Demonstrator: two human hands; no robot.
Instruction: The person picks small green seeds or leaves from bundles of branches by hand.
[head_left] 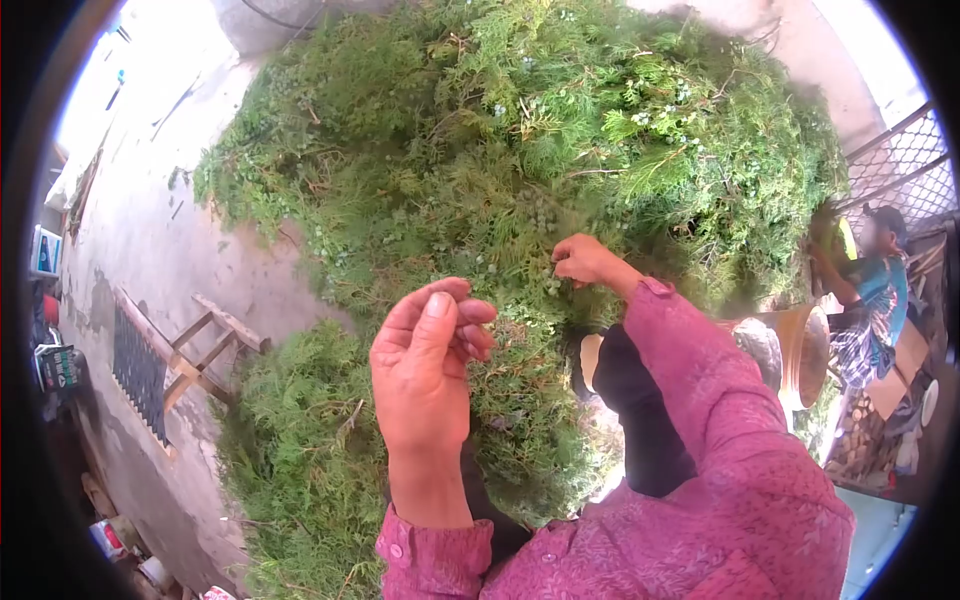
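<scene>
A large heap of cut evergreen branches (480, 150), with flat feathery sprays and small pale blue-green cones, spreads in front of me and around my legs. My left hand (425, 375) is raised above the heap, palm towards me. Its fingers are curled with the thumb pressed against them, and what they hold, if anything, is hidden. Farther forward and to the right, my right hand (597, 263) is closed in a pinch close over the foliage. I cannot make out what is between its fingertips. Both wrists come out of pink patterned sleeves (700, 370).
A wooden-framed stool or chair (195, 365) lies on the concrete floor (140, 220) at left. At right, a person (870, 290) sits beside the heap, near tan cylindrical containers (800, 355) and a metal mesh gate (900, 160). Assorted items (60, 370) line the left wall.
</scene>
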